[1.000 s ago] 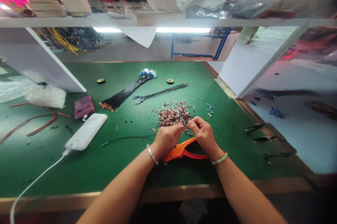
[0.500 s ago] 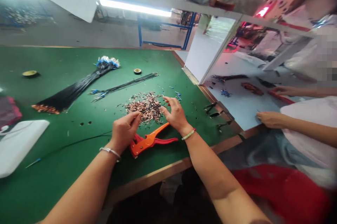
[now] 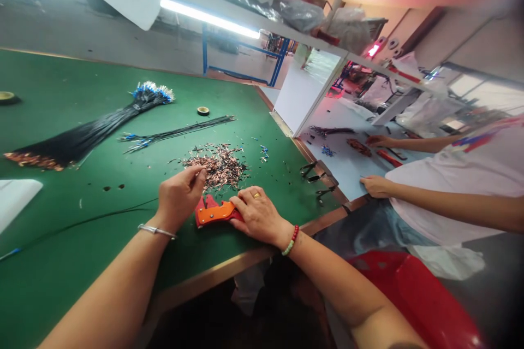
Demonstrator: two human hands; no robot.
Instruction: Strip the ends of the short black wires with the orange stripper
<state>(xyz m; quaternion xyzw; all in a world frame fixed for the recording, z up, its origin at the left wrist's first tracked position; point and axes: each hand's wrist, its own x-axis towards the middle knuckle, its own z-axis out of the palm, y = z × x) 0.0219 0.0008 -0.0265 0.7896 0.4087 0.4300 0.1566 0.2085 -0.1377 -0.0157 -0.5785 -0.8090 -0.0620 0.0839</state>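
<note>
- Orange stripper (image 3: 215,213): lies on the green mat (image 3: 61,196), just below the heap, its far end under the right hand (image 3: 257,217).
- Right hand: fingers curled closed over the stripper, gripping it or pressing on it; a red-and-green bead bracelet (image 3: 291,241) circles the wrist.
- Left hand (image 3: 180,199): thumb and forefinger pinched together at the heap's near edge; whatever they pinch is too small to tell. A silver bangle (image 3: 156,231) circles the wrist.
- Heap (image 3: 216,166): loose copper-tipped wire bits, just beyond both hands.
- Beyond it: a black wire bundle (image 3: 77,141), a thinner blue-tipped bundle (image 3: 176,131), a tape roll (image 3: 203,111).
- Right of the mat: a co-worker's hands (image 3: 376,186) work at a pale table (image 3: 339,169).
</note>
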